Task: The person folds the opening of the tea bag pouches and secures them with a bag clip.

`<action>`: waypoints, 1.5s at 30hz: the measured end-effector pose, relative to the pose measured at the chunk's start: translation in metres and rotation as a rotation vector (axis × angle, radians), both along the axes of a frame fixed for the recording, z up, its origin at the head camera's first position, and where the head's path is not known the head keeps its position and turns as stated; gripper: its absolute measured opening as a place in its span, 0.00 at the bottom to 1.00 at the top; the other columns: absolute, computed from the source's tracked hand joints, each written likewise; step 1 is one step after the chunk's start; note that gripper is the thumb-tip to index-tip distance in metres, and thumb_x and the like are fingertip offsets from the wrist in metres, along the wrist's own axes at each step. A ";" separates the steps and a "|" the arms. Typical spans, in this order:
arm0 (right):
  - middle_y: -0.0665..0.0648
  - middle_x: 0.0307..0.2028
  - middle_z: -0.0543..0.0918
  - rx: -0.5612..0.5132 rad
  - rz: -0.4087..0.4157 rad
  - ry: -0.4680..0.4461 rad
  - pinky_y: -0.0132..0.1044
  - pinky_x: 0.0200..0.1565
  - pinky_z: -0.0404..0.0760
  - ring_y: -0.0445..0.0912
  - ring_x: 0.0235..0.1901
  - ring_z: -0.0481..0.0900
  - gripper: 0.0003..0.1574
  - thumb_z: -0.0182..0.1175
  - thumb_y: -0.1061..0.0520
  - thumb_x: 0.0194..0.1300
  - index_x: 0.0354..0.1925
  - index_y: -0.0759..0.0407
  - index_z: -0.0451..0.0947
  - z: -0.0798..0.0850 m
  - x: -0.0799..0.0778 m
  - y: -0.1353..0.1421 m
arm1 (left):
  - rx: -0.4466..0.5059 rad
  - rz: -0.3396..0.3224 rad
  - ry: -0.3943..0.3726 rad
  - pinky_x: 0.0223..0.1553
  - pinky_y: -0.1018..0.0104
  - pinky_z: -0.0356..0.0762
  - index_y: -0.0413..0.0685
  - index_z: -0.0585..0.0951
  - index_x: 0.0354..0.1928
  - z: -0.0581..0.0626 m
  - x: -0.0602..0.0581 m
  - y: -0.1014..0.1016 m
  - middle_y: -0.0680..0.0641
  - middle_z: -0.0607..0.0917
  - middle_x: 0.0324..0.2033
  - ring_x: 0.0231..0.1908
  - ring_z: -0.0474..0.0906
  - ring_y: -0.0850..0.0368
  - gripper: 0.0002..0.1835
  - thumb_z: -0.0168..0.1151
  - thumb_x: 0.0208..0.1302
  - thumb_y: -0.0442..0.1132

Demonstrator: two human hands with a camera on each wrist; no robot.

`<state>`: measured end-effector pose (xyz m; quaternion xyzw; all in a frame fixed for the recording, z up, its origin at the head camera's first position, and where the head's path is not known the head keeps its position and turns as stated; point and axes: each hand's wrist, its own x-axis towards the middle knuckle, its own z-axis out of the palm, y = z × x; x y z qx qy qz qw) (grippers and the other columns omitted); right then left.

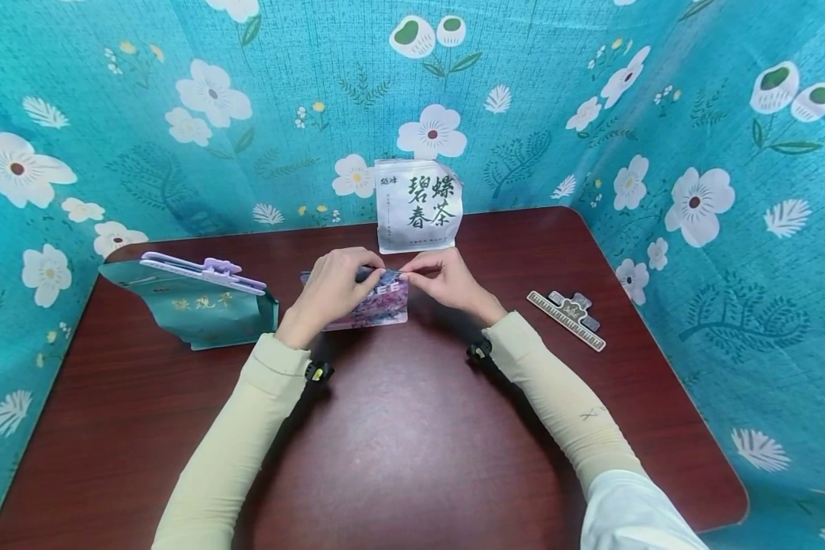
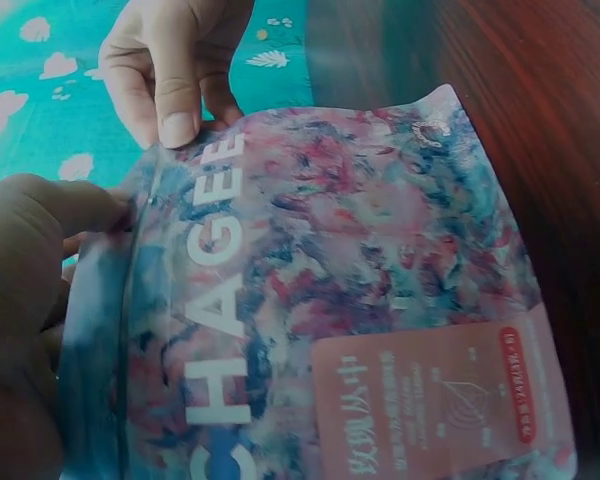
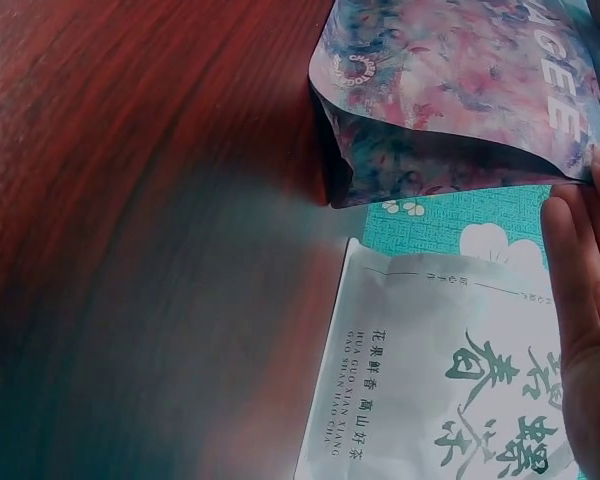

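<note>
A pink-and-blue patterned CHAGEE tea pouch (image 1: 386,305) stands at the middle of the table, its lettering large in the left wrist view (image 2: 330,240). My left hand (image 1: 337,284) pinches its top edge, thumb in front, and covers much of the pouch's left part. At the top right corner, my right hand (image 1: 451,284) pinches the same edge between thumb and fingers. The two hands' fingertips are close together along the seal strip. Seen in the right wrist view, the pouch's side gusset (image 3: 410,160) is spread.
A white tea pouch (image 1: 419,206) stands behind, near the table's far edge. On the left is a green tea pouch (image 1: 213,317) with a lilac clip (image 1: 206,273) across its top. A grey-and-cream clip (image 1: 569,317) lies on the right. Flowered teal cloth (image 1: 302,92) surrounds the table.
</note>
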<state>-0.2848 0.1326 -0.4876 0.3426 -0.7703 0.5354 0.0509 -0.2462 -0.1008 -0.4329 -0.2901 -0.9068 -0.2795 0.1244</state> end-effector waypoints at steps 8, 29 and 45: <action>0.65 0.36 0.90 0.001 0.013 0.022 0.33 0.41 0.84 0.48 0.37 0.87 0.06 0.67 0.73 0.61 0.37 0.70 0.89 0.011 0.007 -0.001 | -0.076 -0.017 0.049 0.39 0.55 0.82 0.49 0.90 0.40 -0.003 -0.003 0.012 0.51 0.89 0.36 0.37 0.85 0.54 0.06 0.68 0.68 0.41; 0.59 0.37 0.89 0.167 0.015 0.445 0.38 0.46 0.83 0.48 0.39 0.86 0.07 0.67 0.67 0.65 0.43 0.66 0.88 0.009 0.006 -0.001 | -0.025 -0.058 0.148 0.33 0.55 0.81 0.46 0.91 0.37 -0.009 -0.005 0.015 0.50 0.88 0.32 0.32 0.85 0.54 0.05 0.68 0.66 0.35; 0.57 0.28 0.87 0.188 -0.019 0.782 0.38 0.33 0.83 0.47 0.27 0.83 0.06 0.69 0.71 0.54 0.34 0.66 0.88 0.005 0.006 -0.002 | -0.025 -0.090 0.142 0.37 0.54 0.83 0.47 0.92 0.42 -0.009 -0.003 0.011 0.49 0.91 0.35 0.34 0.87 0.54 0.07 0.67 0.67 0.35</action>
